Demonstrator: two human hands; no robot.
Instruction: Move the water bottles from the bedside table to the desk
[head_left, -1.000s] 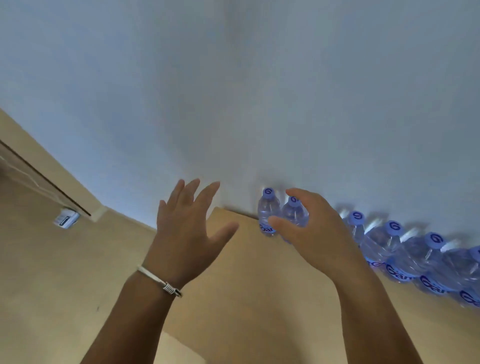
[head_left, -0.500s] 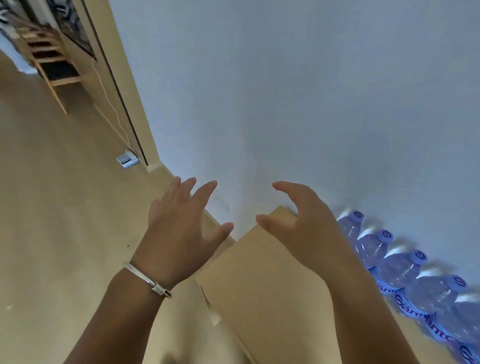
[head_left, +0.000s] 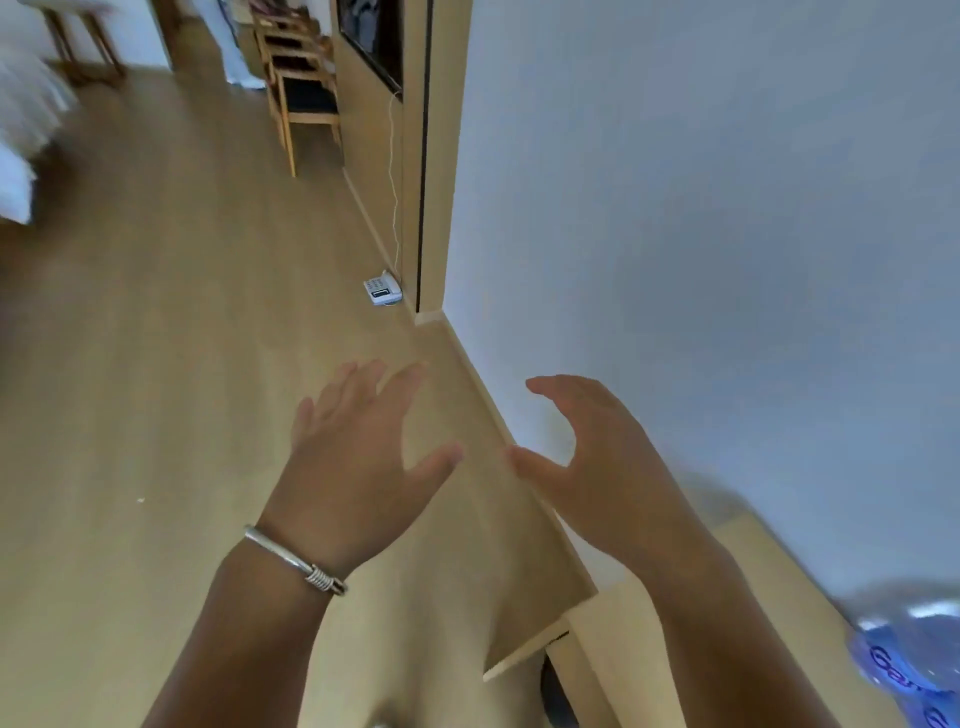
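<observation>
Hands float over the floor (head_left: 156, 364) with nothing in them. Left hand (head_left: 358, 462) is spread wide; right hand (head_left: 597, 467) has a wide, curved grip. Blurry bottles (head_left: 904, 670) sit right of the right hand.

A cluster of clear plastic water bottles (head_left: 914, 670) sits at the bottom right corner of the view, cut off by the frame edge and smeared by motion blur. Only part of the nearest bottles can be seen: transparent, blue-tinted bodies with pale highlights across the top, and a blue label band carrying dark blue lettering that begins "Ga". How many bottles there are cannot be told. They rest on a light wooden surface (head_left: 769, 587) that runs along the foot of a pale wall, close against that wall. Caps and necks are too blurred to make out.
</observation>
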